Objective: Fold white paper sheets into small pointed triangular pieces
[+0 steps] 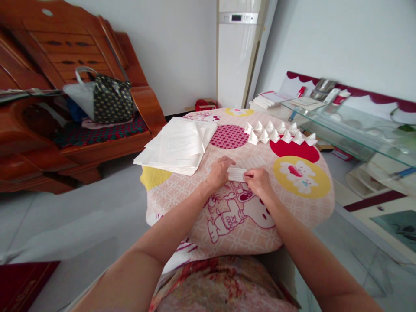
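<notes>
The head camera looks down on a small paper strip [236, 174] that lies flat on a pink cartoon-print cloth [292, 212] covering a rounded table. It sits near the middle of the tabletop, a little toward the person. The strip's long axis runs side to side across the view, roughly parallel to the table's near edge, with one short end pointing at each hand. The left hand [219, 172] sits at the strip's left end, palm down, with its fingers bent and closed over that end, which they hide. The right hand [259, 182] meets the right end, with thumb and fingers drawn together in a pinch on the paper. The strip therefore spans the short gap between the two hands, and only its middle part shows white between them. Both forearms reach in from the bottom of the view. Beyond the left hand, well apart from it, a stack of white sheets [177, 147] rests at the table's far left edge. Beyond the right hand, folded paper triangles [279, 134] stand in two rows near the far edge. A wooden bench [39, 143] with a dotted bag [112, 99] stands to the left, and a glass shelf [351, 130] to the right.
</notes>
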The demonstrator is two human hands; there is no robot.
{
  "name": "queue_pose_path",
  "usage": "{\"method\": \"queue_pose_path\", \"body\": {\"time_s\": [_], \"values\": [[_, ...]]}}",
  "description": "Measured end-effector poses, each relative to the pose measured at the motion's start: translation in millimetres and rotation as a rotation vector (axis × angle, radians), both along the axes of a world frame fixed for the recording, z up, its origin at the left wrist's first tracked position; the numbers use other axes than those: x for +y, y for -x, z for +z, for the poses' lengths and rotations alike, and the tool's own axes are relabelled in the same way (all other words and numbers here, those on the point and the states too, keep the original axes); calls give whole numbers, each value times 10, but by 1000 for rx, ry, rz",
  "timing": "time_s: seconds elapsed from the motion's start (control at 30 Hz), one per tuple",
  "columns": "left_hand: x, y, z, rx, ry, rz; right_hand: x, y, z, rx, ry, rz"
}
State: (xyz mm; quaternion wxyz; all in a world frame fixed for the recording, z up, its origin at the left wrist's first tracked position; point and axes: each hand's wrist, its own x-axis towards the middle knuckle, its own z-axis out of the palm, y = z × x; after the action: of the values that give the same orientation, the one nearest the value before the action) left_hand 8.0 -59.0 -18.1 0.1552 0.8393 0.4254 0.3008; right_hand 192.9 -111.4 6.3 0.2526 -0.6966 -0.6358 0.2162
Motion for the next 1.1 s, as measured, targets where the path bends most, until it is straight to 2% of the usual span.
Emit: {"method": "queue_pose_path", "body": {"time_s": [0.07, 0.13, 0.27, 0.47, 0.67, 0.97, 1.1], "values": [[28, -11, -40, -15, 0, -121, 4, -6, -8, -1, -4, 8], [42, -12, -64, 0, -1, -185, 11, -16, -18, 0, -10, 13], [38, 29, -55, 84, 5, -212, 17, -47, -27, 6, -19, 21], [2, 82, 44, 210, -2, -280, -4, -77, -23, 25, 2, 6], [-5, 81, 82, 245, -9, -310, -4, -88, 31, 10, 53, -16], [-64, 72, 130, 231, 1, -289, 5, 73, 140, -218, 27, -30], [-68, 67, 151, 209, 6, -295, 36, 100, 172, -229, 49, -10]]}}
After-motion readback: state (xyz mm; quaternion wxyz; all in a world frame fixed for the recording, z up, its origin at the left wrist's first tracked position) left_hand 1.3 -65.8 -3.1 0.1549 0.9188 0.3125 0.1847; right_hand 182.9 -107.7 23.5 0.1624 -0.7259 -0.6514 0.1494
